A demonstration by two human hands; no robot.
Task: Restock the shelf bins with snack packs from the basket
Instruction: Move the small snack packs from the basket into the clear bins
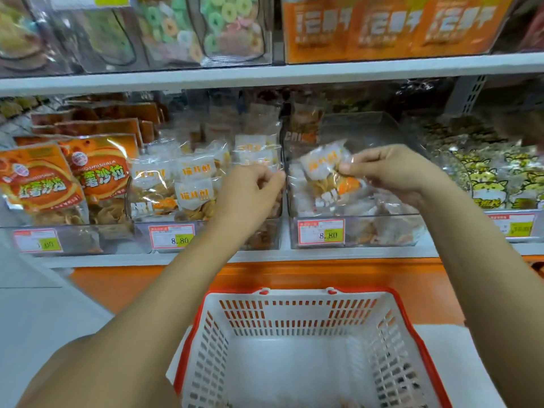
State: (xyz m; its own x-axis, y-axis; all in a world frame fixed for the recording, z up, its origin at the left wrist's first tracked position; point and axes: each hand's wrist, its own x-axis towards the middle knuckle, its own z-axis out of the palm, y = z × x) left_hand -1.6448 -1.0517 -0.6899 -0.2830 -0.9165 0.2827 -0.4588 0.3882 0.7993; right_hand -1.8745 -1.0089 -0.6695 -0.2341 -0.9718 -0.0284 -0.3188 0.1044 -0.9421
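Note:
My right hand (391, 172) pinches a clear snack pack (323, 172) with a white label and orange chips. It holds the pack over the clear bin on the right (382, 228), which contains a few packs. My left hand (250, 189) has its fingers curled, and its fingertips pinch clear wrapper film at the divider between that bin and the middle bin (265, 240). I cannot tell which pack this film belongs to. The middle bin is stacked with the same white-label packs (194, 172). The white basket with red rim (294, 319) sits below my arms. Hardly anything shows inside it.
Orange sweet-potato chip bags (38, 184) fill the left bin and yellow cartoon-cat packs (494, 184) fill the far-right one. Price tags reading 8.80 (172, 237) hang on the bin fronts. The shelf above holds candy rings (206, 28) and orange boxes (391, 28).

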